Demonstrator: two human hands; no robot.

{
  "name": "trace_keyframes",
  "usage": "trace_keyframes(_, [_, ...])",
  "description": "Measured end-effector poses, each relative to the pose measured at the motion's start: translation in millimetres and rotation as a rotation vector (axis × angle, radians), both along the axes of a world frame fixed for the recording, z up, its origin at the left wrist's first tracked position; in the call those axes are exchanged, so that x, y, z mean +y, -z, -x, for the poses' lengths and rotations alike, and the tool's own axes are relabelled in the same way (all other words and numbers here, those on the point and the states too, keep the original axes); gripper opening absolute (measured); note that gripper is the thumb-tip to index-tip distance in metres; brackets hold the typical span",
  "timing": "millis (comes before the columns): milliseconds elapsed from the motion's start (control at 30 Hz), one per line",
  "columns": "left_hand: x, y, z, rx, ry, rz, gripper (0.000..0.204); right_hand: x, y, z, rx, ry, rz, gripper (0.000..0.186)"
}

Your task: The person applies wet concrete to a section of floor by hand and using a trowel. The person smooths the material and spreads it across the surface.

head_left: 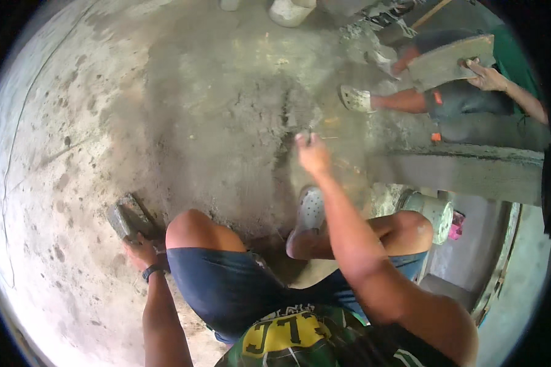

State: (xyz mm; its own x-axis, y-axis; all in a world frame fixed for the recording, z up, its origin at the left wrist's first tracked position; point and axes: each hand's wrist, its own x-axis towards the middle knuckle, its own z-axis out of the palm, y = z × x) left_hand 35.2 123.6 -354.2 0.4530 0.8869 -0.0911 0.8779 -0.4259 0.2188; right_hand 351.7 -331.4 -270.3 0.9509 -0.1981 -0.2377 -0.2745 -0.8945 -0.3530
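Down by the floor on the left, my left hand [141,252] is closed on the near end of a rectangular, mortar-caked plastering float [130,219]. My right hand [313,156] reaches forward over the wet mortar [251,116] spread across the floor. Its fingers are curled together and slightly blurred; whatever they grip, if anything, cannot be made out. Just left of that hand runs a rough, dark ridge in the mortar [285,104]. My knees are bent, and one foot in a perforated clog [311,205] rests below my right forearm.
At the right, another person's hand [487,78] holds a large flat board [450,61]; their clogged foot [356,99] stands on the mortar. A raised concrete ledge [465,174] juts in below them. A bucket [433,214] stands beside my right knee; a pale container [291,11] is at the far edge.
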Motion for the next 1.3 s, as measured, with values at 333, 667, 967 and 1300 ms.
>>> trace_keyframes(333, [-19,5,-13,-0.032,-0.018,0.03,0.052,14,-6,12,0.184,-0.185,0.125,0.041])
trace_keyframes(667, [-36,14,-45,0.023,-0.054,0.111,0.056,11,55,29,0.38,-0.295,0.251,0.047])
trace_keyframes(967, [-33,-34,10,0.102,-0.052,-0.218,0.093,21,-3,104,0.165,-0.09,-0.066,0.045])
trace_keyframes(1300, [-272,-341,306,0.356,0.19,0.817,0.054,24,-241,65,-0.077,0.065,-0.291,0.047])
